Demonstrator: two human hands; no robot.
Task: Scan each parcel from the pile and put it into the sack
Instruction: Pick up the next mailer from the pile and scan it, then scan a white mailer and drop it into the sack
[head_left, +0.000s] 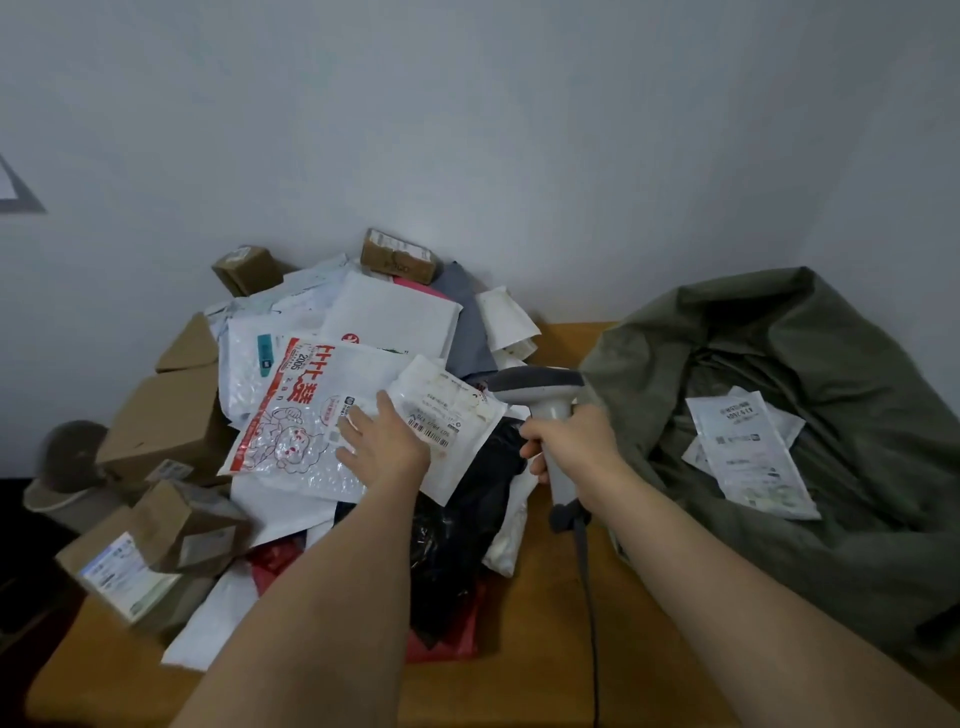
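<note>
My left hand (382, 447) lies flat w/ fingers spread on top of the pile (332, 415), resting across two mailers: the red-printed bubble mailer (296, 415) and the small white parcel w/ barcode label (449, 415) just to its right. Nothing gripped yet; fingers look straight, thumb against the small one's edge. Judging by that, I'm picking which to take, prob the small parcel since its barcode faces up.

Right hand (571, 447) is wrapped round the handle of the scanner (545, 410), head aimed left toward that label, cable (587, 597) trailing down over the wooden table (540, 649). Held low and close so the beam can hit the label w/o lifting much.

Sack (805, 415), olive green, sits open on the right w/ its mouth slumped toward me, so a drop-in is a short move. A few flat white parcels (748, 452) already lie inside.

Rest of pile: cardboard boxes (166, 415) along the left and back, black bag (462, 519) and red bag underneath. Most still unscanned, so early in the job, I'd say.
</note>
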